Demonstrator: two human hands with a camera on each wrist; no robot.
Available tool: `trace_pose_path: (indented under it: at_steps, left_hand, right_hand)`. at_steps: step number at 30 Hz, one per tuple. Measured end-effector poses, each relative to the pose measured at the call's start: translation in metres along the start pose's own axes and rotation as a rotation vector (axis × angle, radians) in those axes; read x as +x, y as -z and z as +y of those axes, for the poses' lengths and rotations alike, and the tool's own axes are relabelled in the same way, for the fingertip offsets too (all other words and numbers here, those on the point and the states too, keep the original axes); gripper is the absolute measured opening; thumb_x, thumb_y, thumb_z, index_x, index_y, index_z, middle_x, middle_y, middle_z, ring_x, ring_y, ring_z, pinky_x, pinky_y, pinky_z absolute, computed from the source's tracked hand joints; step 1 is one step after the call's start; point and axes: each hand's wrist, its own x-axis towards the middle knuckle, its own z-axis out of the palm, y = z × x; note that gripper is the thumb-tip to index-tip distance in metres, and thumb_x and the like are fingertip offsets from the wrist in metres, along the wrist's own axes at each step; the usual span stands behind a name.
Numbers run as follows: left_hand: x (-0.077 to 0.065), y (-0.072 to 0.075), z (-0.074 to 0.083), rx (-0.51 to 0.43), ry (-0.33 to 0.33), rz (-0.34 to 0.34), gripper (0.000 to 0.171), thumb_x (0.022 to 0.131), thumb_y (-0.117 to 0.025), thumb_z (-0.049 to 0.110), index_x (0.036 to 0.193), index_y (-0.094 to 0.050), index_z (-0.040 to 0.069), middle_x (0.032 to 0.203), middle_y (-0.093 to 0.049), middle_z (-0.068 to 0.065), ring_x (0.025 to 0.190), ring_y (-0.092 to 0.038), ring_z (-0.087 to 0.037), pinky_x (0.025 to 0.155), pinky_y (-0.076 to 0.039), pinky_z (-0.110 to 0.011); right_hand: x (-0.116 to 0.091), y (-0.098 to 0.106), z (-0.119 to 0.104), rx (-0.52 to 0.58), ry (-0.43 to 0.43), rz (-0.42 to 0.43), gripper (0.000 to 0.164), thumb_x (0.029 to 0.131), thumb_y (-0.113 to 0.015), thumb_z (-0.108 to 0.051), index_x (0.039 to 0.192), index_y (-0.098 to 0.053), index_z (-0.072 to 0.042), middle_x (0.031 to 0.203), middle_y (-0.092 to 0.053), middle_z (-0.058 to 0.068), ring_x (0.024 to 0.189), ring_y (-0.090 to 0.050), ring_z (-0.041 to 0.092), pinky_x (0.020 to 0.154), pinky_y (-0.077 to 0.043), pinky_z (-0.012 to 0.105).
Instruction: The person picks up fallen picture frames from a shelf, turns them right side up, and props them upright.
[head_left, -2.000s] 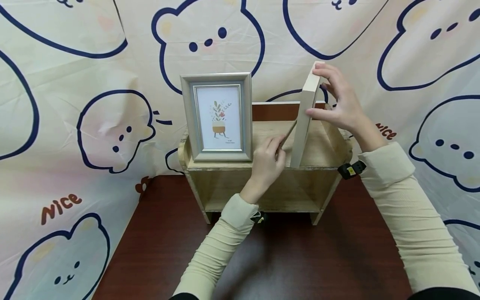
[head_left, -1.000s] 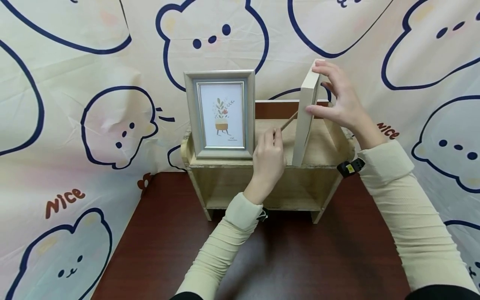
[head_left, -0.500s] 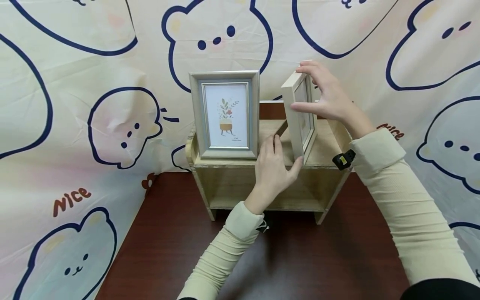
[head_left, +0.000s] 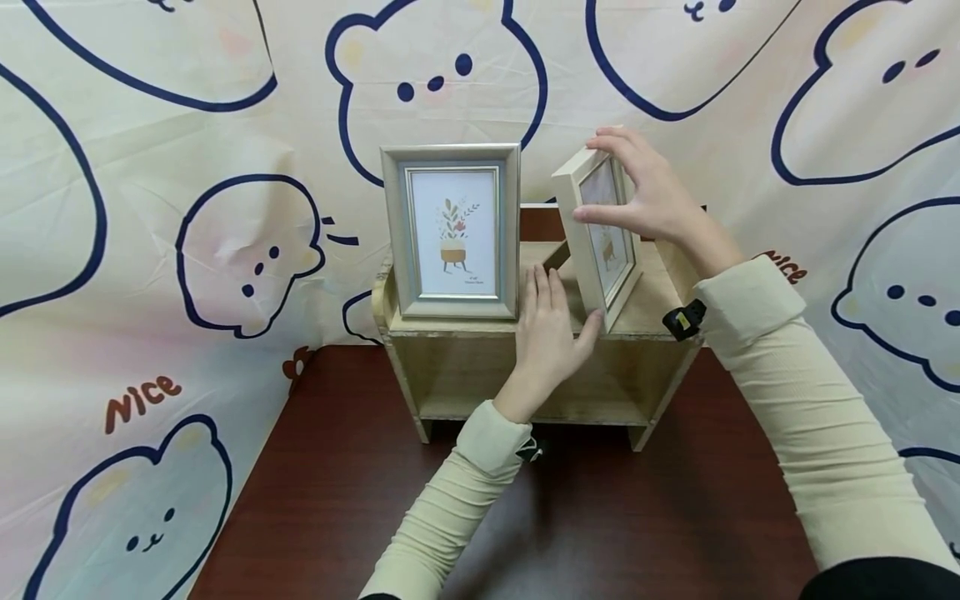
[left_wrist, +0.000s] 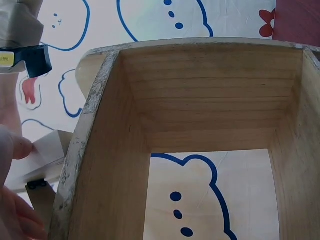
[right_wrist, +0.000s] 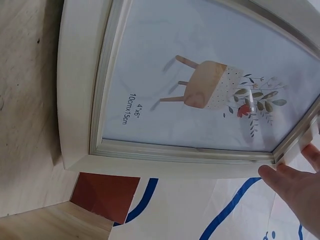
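A cream picture frame [head_left: 582, 250] stands angled on the right half of a wooden shelf's top [head_left: 652, 308]. My right hand [head_left: 656, 192] grips its upper part, fingers over the top and thumb on the side edge. In the right wrist view, the print behind the glass shows a potted plant. My left hand [head_left: 551, 337] is at the frame's lower left, fingers straight beside the brown back stand [head_left: 557, 255] and thumb touching the lower corner. In the left wrist view, only part of the left hand [left_wrist: 12, 165] shows. A silver-grey picture frame [head_left: 392, 233] stands upright on the left half.
The shelf's lower compartment [head_left: 525, 400] faces front. Below lies a dark red-brown table [head_left: 675, 517]. A cloth backdrop [head_left: 247, 142] with bear outlines hangs close behind and at both sides. A raised side panel [head_left: 381, 292] borders the shelf top at left.
The cream frame has turned so its picture front now shows, and its top has shifted left with the right hand. The left fingers have straightened from gripping the stand, and the thumb has spread.
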Motion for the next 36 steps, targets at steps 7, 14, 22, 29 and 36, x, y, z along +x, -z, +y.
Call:
trace_pose_path:
  at_steps: [7,14,22,29,36]
  left_hand:
    - [0.003,-0.002,0.002,-0.022,0.037,-0.036,0.086,0.087,-0.045,0.055,0.140,-0.021,-0.009,0.146,-0.013,-0.028,0.137,-0.001,-0.032,0.108,-0.018,-0.040]
    - [0.006,-0.003,-0.001,-0.048,0.039,-0.066,0.086,0.087,-0.044,0.055,0.141,-0.018,-0.007,0.147,-0.008,-0.026,0.137,0.001,-0.031,0.108,-0.019,-0.041]
    - [0.008,-0.002,-0.002,-0.079,0.048,-0.142,0.085,0.088,-0.042,0.053,0.143,-0.012,-0.006,0.149,-0.002,-0.023,0.137,0.002,-0.031,0.109,-0.013,-0.039]
    - [0.011,0.000,-0.006,-0.160,0.037,-0.158,0.078,0.090,-0.041,0.043,0.143,-0.011,-0.005,0.149,-0.004,-0.021,0.138,0.001,-0.028,0.110,-0.009,-0.037]
    - [0.008,-0.005,-0.007,-0.273,-0.036,-0.004,0.065,0.089,-0.049,0.031,0.137,-0.029,-0.008,0.142,-0.030,-0.022,0.133,-0.026,-0.030,0.108,-0.020,-0.038]
  right_hand:
    - [0.000,0.001,-0.001,-0.037,-0.026,-0.012,0.081,0.072,-0.074,-0.039,0.137,-0.038,-0.006,0.145,-0.027,0.012,0.132,-0.024,0.028,0.106,-0.018,0.050]
    - [-0.001,0.003,-0.004,-0.050,-0.058,-0.014,0.083,0.072,-0.074,-0.041,0.138,-0.036,-0.007,0.146,-0.025,0.013,0.133,-0.023,0.029,0.106,-0.017,0.050]
    - [-0.002,0.009,-0.003,-0.085,-0.051,-0.032,0.083,0.070,-0.076,-0.038,0.137,-0.038,-0.005,0.144,-0.029,0.016,0.131,-0.026,0.033,0.105,-0.020,0.052]
    - [-0.005,0.019,0.002,-0.146,-0.028,-0.034,0.075,0.074,-0.073,-0.036,0.135,-0.042,-0.004,0.140,-0.036,0.018,0.129,-0.026,0.035,0.105,-0.018,0.052]
    - [-0.007,0.023,0.004,-0.153,-0.037,-0.043,0.074,0.077,-0.070,-0.040,0.137,-0.041,-0.007,0.142,-0.034,0.015,0.131,-0.022,0.033,0.106,-0.013,0.051]
